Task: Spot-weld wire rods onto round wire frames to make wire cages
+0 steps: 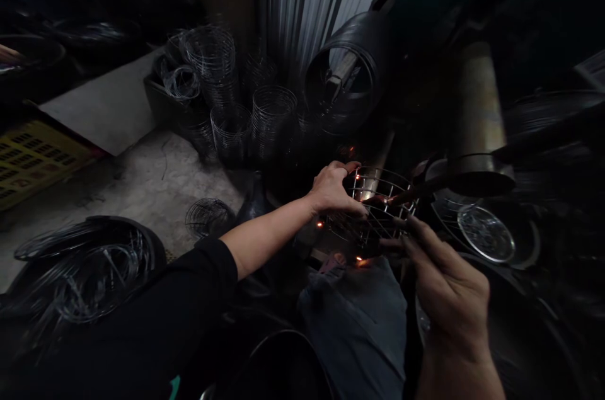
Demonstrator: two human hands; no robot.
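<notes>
A round wire basket (378, 223) of thin metal bars hangs between my hands, over my lap. My left hand (333, 189) grips its left rim, with thumb and fingers curled on the wire. On the right side, my right hand (444, 274) pinches the basket's edge with its fingers. A copper-coloured electrode arm (406, 194) of a welding machine reaches into the basket from the right. Small orange sparks (358, 177) glow near my left fingertips, and others are scattered below the basket. The exact contact point on the wire is too dark to make out.
Stacks of wire baskets (274, 116) stand on the floor ahead. A large metal drum (363, 72) lies behind them. To the right, a thick machine cylinder (479, 104) hangs close. Tubs of wire rings (158, 242) sit at left; a yellow crate (38, 164) is farther left.
</notes>
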